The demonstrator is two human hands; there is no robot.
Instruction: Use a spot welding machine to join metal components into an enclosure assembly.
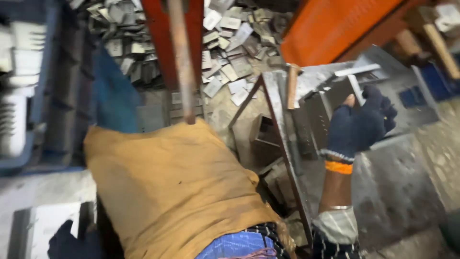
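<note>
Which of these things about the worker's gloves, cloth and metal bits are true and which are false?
1. The right hand wears a dark blue glove. True.
2. The right hand rests on the yellow cloth. False: it is up by a grey sheet-metal part.
3. Small metal plates lie heaped on the floor. True.
4. The left hand is bare. False: it wears a dark glove too.
5. The big beam at the top is green. False: it is orange.
</note>
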